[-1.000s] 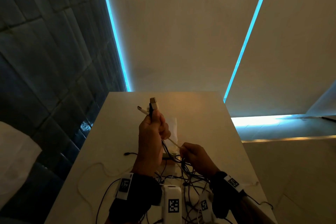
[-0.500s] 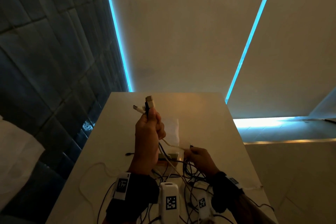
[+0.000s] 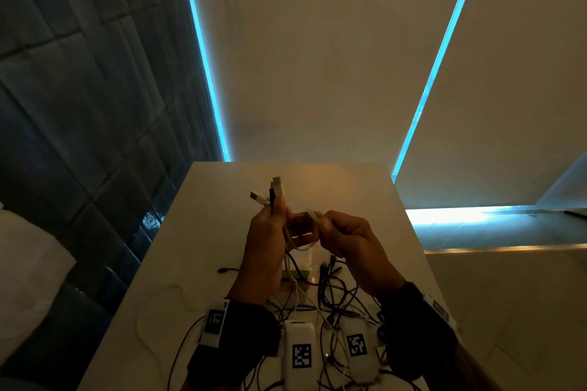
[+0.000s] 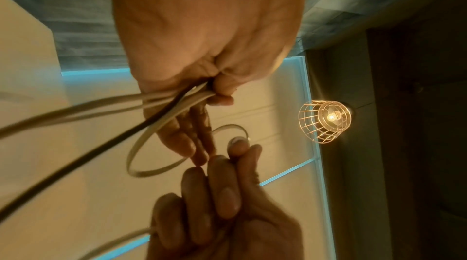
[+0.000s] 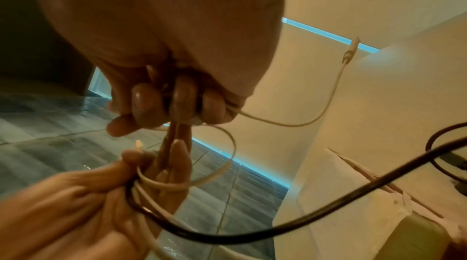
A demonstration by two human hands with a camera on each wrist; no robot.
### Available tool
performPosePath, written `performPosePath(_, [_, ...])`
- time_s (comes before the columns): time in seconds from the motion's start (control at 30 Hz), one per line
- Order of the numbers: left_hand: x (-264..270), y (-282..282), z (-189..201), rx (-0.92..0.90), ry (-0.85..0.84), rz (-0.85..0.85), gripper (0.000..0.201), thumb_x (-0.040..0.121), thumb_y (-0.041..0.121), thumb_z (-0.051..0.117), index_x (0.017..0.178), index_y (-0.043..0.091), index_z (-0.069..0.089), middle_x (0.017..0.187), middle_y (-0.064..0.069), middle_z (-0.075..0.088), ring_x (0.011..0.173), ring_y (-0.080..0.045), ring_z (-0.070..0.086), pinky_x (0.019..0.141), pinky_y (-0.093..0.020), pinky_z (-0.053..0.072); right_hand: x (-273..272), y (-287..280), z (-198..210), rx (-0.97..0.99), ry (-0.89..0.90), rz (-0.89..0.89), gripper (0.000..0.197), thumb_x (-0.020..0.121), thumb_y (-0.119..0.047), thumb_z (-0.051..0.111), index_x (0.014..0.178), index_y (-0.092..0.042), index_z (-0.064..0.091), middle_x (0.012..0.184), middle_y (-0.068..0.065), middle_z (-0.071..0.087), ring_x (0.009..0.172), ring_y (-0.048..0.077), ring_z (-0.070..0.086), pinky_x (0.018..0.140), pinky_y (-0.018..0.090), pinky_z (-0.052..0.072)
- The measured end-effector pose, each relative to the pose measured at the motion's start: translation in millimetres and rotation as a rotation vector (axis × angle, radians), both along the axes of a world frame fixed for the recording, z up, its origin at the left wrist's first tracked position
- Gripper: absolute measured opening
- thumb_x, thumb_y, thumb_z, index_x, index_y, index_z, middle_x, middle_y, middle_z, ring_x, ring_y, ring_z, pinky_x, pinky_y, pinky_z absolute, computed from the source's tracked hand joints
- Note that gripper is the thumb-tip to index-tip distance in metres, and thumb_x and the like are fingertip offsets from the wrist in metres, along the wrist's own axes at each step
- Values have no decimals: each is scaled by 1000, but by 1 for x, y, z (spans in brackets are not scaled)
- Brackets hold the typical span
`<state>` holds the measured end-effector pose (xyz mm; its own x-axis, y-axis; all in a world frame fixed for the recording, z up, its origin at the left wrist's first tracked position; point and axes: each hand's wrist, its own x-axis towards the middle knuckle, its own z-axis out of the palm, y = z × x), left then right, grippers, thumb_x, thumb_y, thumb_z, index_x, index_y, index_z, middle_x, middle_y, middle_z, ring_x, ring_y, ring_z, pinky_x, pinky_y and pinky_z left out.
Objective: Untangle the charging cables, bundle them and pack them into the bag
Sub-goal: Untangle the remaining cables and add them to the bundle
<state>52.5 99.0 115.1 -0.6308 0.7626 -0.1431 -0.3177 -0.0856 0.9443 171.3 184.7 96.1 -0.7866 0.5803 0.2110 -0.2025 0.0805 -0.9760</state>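
Two hands up over the surface and we've got cables in both. Our left hand is fisted round a bunch of cable ends, with three USB plugs poking up out of the top: two white, one black. Our right hand sits just to the right of it, fingers curled round a white cable that loops across between the two hands. In the left wrist view, white cables and one black cable trail out of the left fist. Below the hands, the rest of the cables lie in a tangled heap on the near part of the surface, mostly black. We can't make out a bag for certain in this light.
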Motion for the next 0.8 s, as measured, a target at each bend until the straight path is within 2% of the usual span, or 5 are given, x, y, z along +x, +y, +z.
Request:
performPosePath(0.1, [3, -2, 7, 207, -241, -87, 36, 101, 31, 35, 74, 10, 44, 95, -24, 69, 89, -34, 69, 80, -42, 57, 3, 2, -10, 32, -10, 23, 27, 92, -20, 50, 70, -13, 63, 57, 0, 42, 52, 7, 34, 52, 17, 29])
performPosePath(0.27, [8, -1, 10, 342, -421, -101, 37, 101, 28, 35, 69, 13, 45, 59, 0, 37, 48, -11, 39, 54, -25, 45, 6, -3, -34, 6, -127, 70, 26, 91, -25, 53, 69, -17, 64, 52, -11, 41, 47, 4, 33, 50, 18, 27])
performPosePath(0.43, [1, -3, 6, 389, -372, -67, 36, 101, 26, 33, 68, 13, 42, 53, 5, 35, 41, -6, 27, 45, -21, 28, 4, 4, -60, 73, -173, 11, 26, 92, -23, 52, 71, -11, 60, 58, -11, 50, 54, 5, 41, 56, 15, 36])
performPosePath(0.53, [0, -3, 3, 370, -327, -43, 33, 99, 24, 34, 69, 13, 42, 52, 6, 35, 39, -5, 27, 42, -20, 26, 5, 11, -83, 104, -252, -30, 29, 93, -25, 54, 70, -9, 60, 65, 2, 49, 61, 15, 41, 59, 26, 36])
performPosePath(0.8, [-4, -7, 3, 344, -317, -44, 35, 101, 21, 33, 69, 13, 44, 56, 3, 40, 44, -7, 30, 48, -22, 26, 6, 22, -119, 168, -410, -95, 32, 96, -15, 55, 64, -16, 58, 64, 2, 49, 61, 11, 45, 61, 26, 37])
